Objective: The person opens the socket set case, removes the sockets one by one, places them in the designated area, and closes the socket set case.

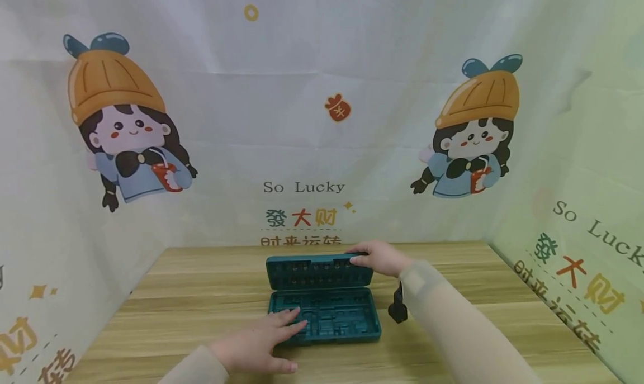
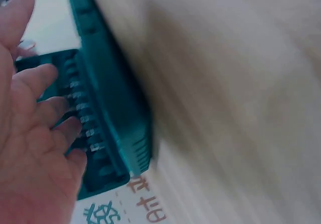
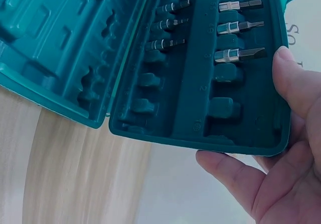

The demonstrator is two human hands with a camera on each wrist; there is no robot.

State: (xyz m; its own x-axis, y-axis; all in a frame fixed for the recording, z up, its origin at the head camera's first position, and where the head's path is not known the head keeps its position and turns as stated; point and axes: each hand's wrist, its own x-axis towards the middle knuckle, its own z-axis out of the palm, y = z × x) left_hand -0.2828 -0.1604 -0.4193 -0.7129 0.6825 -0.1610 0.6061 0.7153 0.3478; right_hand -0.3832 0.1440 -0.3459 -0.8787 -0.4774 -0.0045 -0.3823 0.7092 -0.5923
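An open teal tool case lies on the wooden table (image 1: 201, 294), its base (image 1: 347, 317) flat and its lid (image 1: 312, 272) standing up behind it. My left hand (image 1: 282, 339) rests flat on the base's front left part, fingers straight; the blurred left wrist view shows that hand (image 2: 35, 133) against the case (image 2: 115, 108). My right hand (image 1: 363, 258) grips the lid's top right corner. In the right wrist view its thumb (image 3: 293, 78) lies on the lid's inner edge and its fingers (image 3: 225, 169) curl behind. Several screwdriver bits (image 3: 235, 28) sit in the lid's slots (image 3: 200, 83). The base's moulded recesses (image 3: 50, 38) look empty.
Printed cloth walls (image 1: 322, 121) close in the table at the back and on both sides. A black wrist-camera strap (image 1: 397, 306) hangs under my right forearm, beside the case's right end. Bare wood runs left and right of the case.
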